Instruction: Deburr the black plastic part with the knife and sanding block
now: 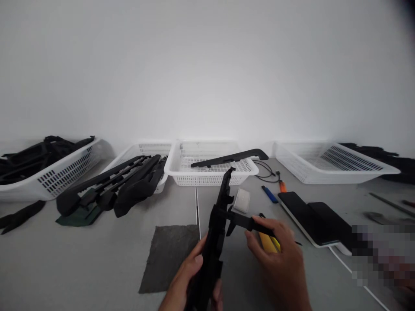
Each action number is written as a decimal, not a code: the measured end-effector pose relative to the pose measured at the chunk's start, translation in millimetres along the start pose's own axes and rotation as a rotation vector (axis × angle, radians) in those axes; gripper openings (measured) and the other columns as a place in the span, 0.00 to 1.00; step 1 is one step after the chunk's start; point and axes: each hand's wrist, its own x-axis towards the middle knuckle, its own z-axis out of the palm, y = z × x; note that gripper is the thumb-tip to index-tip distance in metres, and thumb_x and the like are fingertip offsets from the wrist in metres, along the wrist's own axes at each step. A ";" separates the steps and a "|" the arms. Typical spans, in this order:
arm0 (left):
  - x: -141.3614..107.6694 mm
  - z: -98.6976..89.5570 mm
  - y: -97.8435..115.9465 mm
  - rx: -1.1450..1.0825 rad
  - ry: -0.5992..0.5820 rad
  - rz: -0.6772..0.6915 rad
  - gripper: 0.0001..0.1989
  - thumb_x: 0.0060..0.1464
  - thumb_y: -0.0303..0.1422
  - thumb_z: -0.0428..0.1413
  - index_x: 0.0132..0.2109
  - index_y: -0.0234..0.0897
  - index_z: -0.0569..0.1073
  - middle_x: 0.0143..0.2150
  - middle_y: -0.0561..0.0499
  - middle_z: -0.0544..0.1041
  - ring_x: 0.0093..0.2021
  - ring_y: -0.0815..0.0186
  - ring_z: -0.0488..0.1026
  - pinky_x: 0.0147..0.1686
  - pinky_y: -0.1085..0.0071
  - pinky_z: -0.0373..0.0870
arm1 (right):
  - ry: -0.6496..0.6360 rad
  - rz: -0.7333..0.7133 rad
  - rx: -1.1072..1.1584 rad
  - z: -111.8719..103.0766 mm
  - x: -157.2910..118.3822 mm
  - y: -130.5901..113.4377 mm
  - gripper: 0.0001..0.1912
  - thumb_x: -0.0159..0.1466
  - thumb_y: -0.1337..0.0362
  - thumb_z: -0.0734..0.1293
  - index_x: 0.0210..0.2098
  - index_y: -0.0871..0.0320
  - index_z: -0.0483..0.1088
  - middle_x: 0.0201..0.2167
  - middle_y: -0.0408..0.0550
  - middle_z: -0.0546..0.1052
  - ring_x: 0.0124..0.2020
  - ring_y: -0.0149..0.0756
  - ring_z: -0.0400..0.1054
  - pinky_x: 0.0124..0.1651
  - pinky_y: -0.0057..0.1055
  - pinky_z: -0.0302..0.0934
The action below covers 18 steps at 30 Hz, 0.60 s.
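My left hand (184, 278) is closed around a long black plastic part (207, 255), which tilts upward with its narrow, clipped end away from me. My right hand (282, 259) pinches a black caliper (241, 220) between thumb and fingers. The caliper's jaws lie against or across the upper half of the part; whether they touch it I cannot tell. A yellow tool (267, 242) lies behind my right hand, partly hidden. Just past the caliper sits a small whitish block (242, 200). Beside my left hand lies a dark grey cloth or sheet (168, 255).
A similar black part (231, 158) rests across a white basket (210, 176). Several more parts lean from another basket (129, 151). Farther left stands a filled basket (69, 172); on the right, another basket (337, 172). Two phones (308, 218), a blue tool (269, 194) and cables (267, 170) lie right.
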 end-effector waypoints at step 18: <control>-6.9 16.4 3.3 -0.018 0.194 -0.015 0.55 0.61 0.51 0.60 0.78 0.39 0.34 0.28 0.47 0.83 0.29 0.54 0.82 0.35 0.62 0.75 | -0.107 -0.106 0.056 -7.3 3.4 -5.2 0.13 0.70 0.53 0.71 0.52 0.45 0.77 0.42 0.44 0.83 0.44 0.44 0.74 0.49 0.43 0.60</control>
